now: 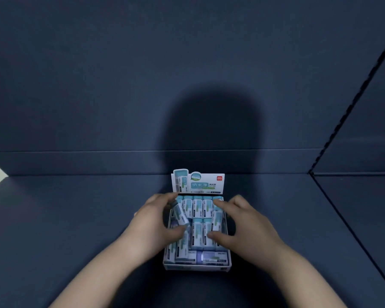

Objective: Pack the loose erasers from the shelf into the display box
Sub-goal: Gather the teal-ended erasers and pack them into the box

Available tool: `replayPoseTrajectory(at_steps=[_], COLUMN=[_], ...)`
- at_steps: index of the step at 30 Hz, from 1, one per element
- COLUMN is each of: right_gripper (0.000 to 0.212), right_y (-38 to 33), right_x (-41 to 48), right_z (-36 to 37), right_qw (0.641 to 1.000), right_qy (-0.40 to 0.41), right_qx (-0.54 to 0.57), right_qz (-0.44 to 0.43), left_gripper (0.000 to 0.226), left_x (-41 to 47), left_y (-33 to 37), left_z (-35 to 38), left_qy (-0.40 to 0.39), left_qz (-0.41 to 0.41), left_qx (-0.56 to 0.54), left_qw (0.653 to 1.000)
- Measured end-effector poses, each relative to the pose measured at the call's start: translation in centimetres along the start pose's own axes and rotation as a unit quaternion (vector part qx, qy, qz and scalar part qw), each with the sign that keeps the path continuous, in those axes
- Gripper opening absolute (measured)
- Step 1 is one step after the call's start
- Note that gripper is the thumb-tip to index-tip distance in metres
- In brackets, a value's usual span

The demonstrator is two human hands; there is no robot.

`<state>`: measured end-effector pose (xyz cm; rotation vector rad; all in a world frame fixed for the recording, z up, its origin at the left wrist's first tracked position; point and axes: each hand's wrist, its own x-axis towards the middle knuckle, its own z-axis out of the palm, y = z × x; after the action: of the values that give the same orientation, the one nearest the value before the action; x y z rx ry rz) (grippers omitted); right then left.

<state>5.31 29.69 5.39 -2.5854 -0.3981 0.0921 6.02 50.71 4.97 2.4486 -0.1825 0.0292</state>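
Blue shelf (76, 218): box sits centre.
Box (196, 267): card, nearly full.
Right hand (242, 225): spread over right column; grip unclear.
Left hand (151, 221): pinches tilted eraser (180, 213) over left column.
Eraser: probably light, stiff, slick sleeve; pinch by ends.

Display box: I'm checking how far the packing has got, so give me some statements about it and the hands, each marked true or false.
1. The display box stands on the dark blue shelf. True.
2. The left hand holds an eraser tilted over the box. True.
3. The box is empty. False: rows of packed erasers fill most of it.
4. The right hand rests on the shelf, away from the box. False: it is over the box's right side, with its fingers among the erasers there.
5. The header card is folded flat. False: it stands upright at the back of the box.
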Motion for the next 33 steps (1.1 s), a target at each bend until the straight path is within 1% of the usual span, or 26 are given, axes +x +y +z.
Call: replayPoseTrajectory(at_steps=[4, 9, 13, 17, 23, 26, 28, 30, 33], right_gripper=[0.065, 0.055, 0.057, 0.059, 0.062, 0.062, 0.062, 0.066, 0.072], right_y=[-1.7, -3.6, -4.2, -4.8, -5.2, -5.4, -5.5, -5.7, -6.3], right_x=[0.0, 0.7, 1.4, 2.0, 2.8, 2.6, 2.4, 2.4, 2.5], right_z=[0.5, 1.7, 1.7, 1.7, 1.4, 1.4, 1.4, 1.4, 1.7], right_qw=[0.998, 0.988, 0.979, 0.973, 0.969, 0.971, 0.974, 0.979, 0.978], right_qy=[-0.019, -0.067, -0.092, -0.11, -0.112, -0.104, -0.098, -0.108, -0.137], right_qx=[-0.022, -0.099, -0.154, -0.185, -0.209, -0.208, -0.193, -0.158, -0.139], right_qz=[-0.048, -0.098, -0.097, -0.088, -0.066, -0.061, -0.066, -0.072, -0.078], left_gripper=[0.068, 0.071, 0.086, 0.089, 0.089, 0.079, 0.075, 0.072, 0.075], left_x=[-0.9, -1.4, -1.7, -1.9, -2.2, -2.3, -2.4, -2.5, -2.6], left_y=[-0.7, -0.9, -1.2, -1.6, -2.1, -2.4, -2.7, -3.0, -3.1], left_z=[-0.9, -1.7, -2.1, -2.3, -2.4, -2.6, -2.7, -2.9, -2.9], left_qy=[0.0, -0.007, -0.005, -0.006, 0.0, -0.001, 0.002, 0.006, 0.012], left_qz=[0.016, 0.036, 0.032, 0.025, 0.014, 0.014, 0.015, 0.012, 0.013], left_qx=[-0.003, 0.002, 0.014, 0.019, 0.024, 0.031, 0.038, 0.037, 0.041], left_qw=[1.0, 0.999, 0.999, 0.999, 1.0, 0.999, 0.999, 0.999, 0.999])
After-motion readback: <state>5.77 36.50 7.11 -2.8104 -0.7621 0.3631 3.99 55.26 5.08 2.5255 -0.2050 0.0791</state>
